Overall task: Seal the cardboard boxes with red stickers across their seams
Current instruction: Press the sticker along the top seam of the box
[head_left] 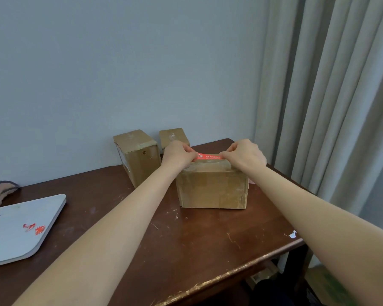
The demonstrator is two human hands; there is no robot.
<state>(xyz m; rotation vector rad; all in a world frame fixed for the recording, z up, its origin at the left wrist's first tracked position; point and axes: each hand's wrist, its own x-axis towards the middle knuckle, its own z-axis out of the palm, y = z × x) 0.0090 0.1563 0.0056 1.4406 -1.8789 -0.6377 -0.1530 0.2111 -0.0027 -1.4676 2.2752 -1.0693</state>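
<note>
Red sticker (209, 156) stretched flat between both hands, just above top of nearest cardboard box (211, 187) — strip's left end pinched by left hand (177, 156), right end pinched by right hand (244, 155). Hands held apart, each closed on its end. Box set on dark wooden tabletop (186, 239). Two more cardboard boxes (137, 156) stood behind, near wall. Grey board (20, 226) with red scraps lain at left.

Head view looks forward and down over the table (186, 239).
</note>
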